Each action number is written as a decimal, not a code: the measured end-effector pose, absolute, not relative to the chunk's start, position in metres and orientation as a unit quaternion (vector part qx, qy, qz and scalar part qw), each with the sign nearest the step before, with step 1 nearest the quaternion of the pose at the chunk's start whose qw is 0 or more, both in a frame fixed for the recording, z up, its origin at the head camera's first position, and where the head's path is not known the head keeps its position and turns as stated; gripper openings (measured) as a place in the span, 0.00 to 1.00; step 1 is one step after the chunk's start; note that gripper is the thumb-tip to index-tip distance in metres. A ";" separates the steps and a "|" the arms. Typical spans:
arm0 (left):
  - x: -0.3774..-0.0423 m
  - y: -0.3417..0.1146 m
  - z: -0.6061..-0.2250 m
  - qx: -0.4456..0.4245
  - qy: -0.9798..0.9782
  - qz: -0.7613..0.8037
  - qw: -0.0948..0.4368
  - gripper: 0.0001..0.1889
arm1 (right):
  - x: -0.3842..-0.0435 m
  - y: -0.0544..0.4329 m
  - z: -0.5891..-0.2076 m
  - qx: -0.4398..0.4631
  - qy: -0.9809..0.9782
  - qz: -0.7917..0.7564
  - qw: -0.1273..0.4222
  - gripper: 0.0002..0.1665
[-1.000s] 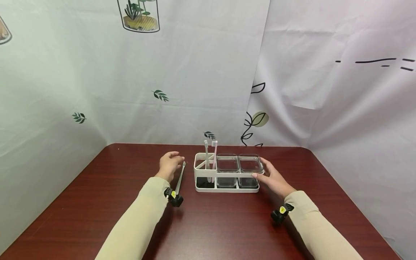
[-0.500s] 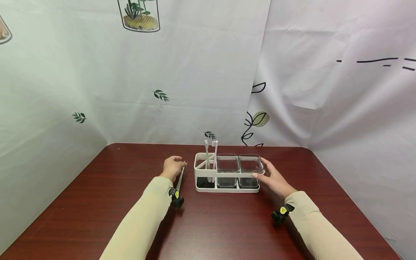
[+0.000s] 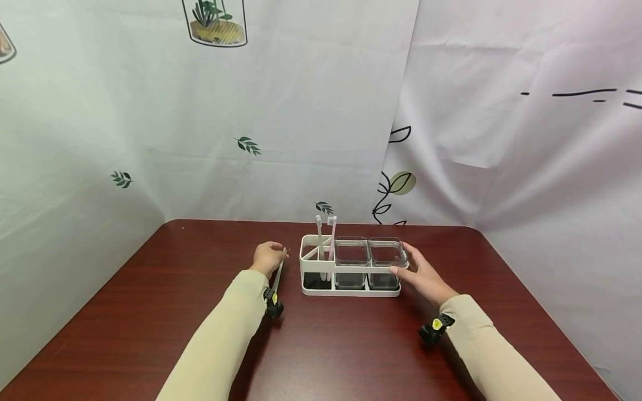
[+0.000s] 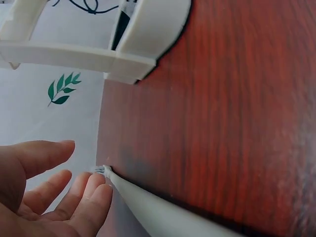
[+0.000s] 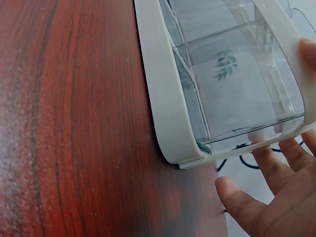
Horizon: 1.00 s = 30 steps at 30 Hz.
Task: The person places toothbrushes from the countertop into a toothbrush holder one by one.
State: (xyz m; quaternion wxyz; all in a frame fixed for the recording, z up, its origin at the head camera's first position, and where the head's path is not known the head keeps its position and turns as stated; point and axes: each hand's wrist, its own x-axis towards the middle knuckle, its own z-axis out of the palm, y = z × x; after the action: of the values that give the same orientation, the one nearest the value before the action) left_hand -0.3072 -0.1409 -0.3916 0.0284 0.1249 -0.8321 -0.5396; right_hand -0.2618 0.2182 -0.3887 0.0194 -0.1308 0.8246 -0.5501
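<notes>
One white toothbrush holder [image 3: 326, 293] stands at the centre of the frame, carrying two clear square cups [image 3: 352, 255] and two toothbrushes [image 3: 332, 236]; a third toothbrush [image 3: 278, 277], left of centre, makes three. Two hands [image 3: 266, 258], two wrist cameras [image 3: 430, 333], one counter [image 3: 346, 351] and three printed dark-green leaf sprigs [image 3: 248, 146] complete the count.

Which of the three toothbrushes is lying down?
The white toothbrush by the left hand: it lies on the table, while the pink toothbrush and its neighbour stand in the rack.
</notes>
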 end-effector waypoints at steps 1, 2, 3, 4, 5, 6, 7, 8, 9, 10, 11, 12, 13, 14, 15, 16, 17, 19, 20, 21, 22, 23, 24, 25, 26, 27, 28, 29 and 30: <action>-0.307 -0.141 -0.392 0.124 -0.837 -0.532 0.028 0.19 | -0.262 0.218 -0.389 -0.130 0.825 -0.550 0.020 0.47; -0.307 -0.141 -0.392 0.123 -0.842 -0.524 0.028 0.18 | -0.262 0.219 -0.389 -0.130 0.826 -0.548 0.020 0.47; -0.306 -0.141 -0.392 0.122 -0.847 -0.517 0.028 0.18 | -0.262 0.219 -0.389 -0.129 0.826 -0.548 0.020 0.48; -0.306 -0.141 -0.392 0.121 -0.851 -0.510 0.027 0.18 | -0.262 0.219 -0.389 -0.129 0.827 -0.547 0.020 0.48; -0.306 -0.141 -0.393 0.122 -0.854 -0.504 0.026 0.18 | -0.262 0.219 -0.389 -0.129 0.827 -0.547 0.021 0.48; -0.307 -0.142 -0.393 0.121 -0.858 -0.499 0.025 0.18 | -0.262 0.219 -0.389 -0.129 0.827 -0.546 0.022 0.48; -0.307 -0.142 -0.394 0.121 -0.861 -0.494 0.024 0.18 | -0.262 0.219 -0.389 -0.130 0.828 -0.545 0.022 0.48; -0.308 -0.142 -0.395 0.121 -0.864 -0.488 0.022 0.17 | -0.262 0.219 -0.389 -0.130 0.827 -0.546 0.022 0.48; -0.309 -0.143 -0.395 0.120 -0.867 -0.483 0.019 0.17 | -0.262 0.219 -0.389 -0.131 0.827 -0.546 0.021 0.48; -0.309 -0.143 -0.396 0.119 -0.870 -0.479 0.017 0.17 | -0.262 0.219 -0.389 -0.132 0.826 -0.547 0.021 0.47; -0.311 -0.143 -0.396 0.118 -0.871 -0.476 0.015 0.17 | -0.262 0.219 -0.389 -0.132 0.826 -0.547 0.021 0.47; -0.311 -0.143 -0.396 0.117 -0.874 -0.472 0.013 0.17 | -0.262 0.219 -0.389 -0.132 0.827 -0.547 0.020 0.47; -0.312 -0.144 -0.396 0.115 -0.877 -0.467 0.012 0.17 | -0.262 0.219 -0.389 -0.133 0.826 -0.547 0.020 0.47; -0.313 -0.144 -0.396 0.114 -0.880 -0.461 0.012 0.17 | -0.262 0.219 -0.388 -0.133 0.826 -0.547 0.020 0.47; -0.314 -0.144 -0.396 0.114 -0.882 -0.457 0.011 0.17 | -0.262 0.219 -0.388 -0.133 0.827 -0.546 0.020 0.47; -0.314 -0.144 -0.396 0.114 -0.884 -0.453 0.011 0.17 | -0.262 0.219 -0.388 -0.133 0.827 -0.547 0.021 0.48; -0.315 -0.145 -0.396 0.114 -0.886 -0.449 0.012 0.16 | -0.261 0.219 -0.388 -0.132 0.827 -0.546 0.021 0.48; -0.316 -0.145 -0.397 0.110 -0.892 -0.438 0.016 0.16 | -0.261 0.220 -0.388 -0.133 0.826 -0.548 0.022 0.48; -0.317 -0.145 -0.397 0.110 -0.895 -0.432 0.018 0.15 | -0.262 0.220 -0.388 -0.134 0.825 -0.549 0.022 0.48; -0.317 -0.145 -0.397 0.109 -0.897 -0.427 0.020 0.15 | -0.262 0.220 -0.389 -0.134 0.825 -0.549 0.022 0.48; -0.318 -0.144 -0.398 0.108 -0.900 -0.421 0.022 0.15 | -0.262 0.220 -0.389 -0.134 0.824 -0.551 0.022 0.48; -0.318 -0.144 -0.398 0.107 -0.904 -0.413 0.025 0.14 | -0.262 0.220 -0.389 -0.134 0.823 -0.552 0.023 0.48; -0.319 -0.144 -0.398 0.106 -0.908 -0.404 0.027 0.14 | -0.262 0.220 -0.388 -0.134 0.822 -0.553 0.024 0.48; -0.319 -0.144 -0.398 0.107 -0.910 -0.399 0.028 0.14 | -0.262 0.220 -0.388 -0.134 0.822 -0.553 0.025 0.48; -0.320 -0.143 -0.399 0.108 -0.913 -0.393 0.028 0.14 | -0.262 0.220 -0.388 -0.133 0.822 -0.553 0.025 0.48; -0.320 -0.143 -0.398 0.108 -0.914 -0.390 0.027 0.13 | -0.262 0.220 -0.388 -0.133 0.822 -0.553 0.027 0.48; -0.320 -0.143 -0.398 0.107 -0.916 -0.385 0.026 0.13 | -0.262 0.219 -0.388 -0.132 0.822 -0.554 0.028 0.48; -0.320 -0.143 -0.398 0.107 -0.918 -0.382 0.025 0.13 | -0.262 0.219 -0.388 -0.132 0.822 -0.553 0.028 0.48; -0.320 -0.143 -0.398 0.106 -0.919 -0.379 0.023 0.12 | -0.262 0.219 -0.388 -0.132 0.822 -0.553 0.028 0.48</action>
State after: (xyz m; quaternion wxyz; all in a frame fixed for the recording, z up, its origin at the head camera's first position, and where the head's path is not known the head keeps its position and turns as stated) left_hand -0.3204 -0.1426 -0.3983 0.0227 0.1062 -0.9188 -0.3794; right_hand -0.2616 0.2192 -0.3877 0.0282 -0.1318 0.8223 -0.5529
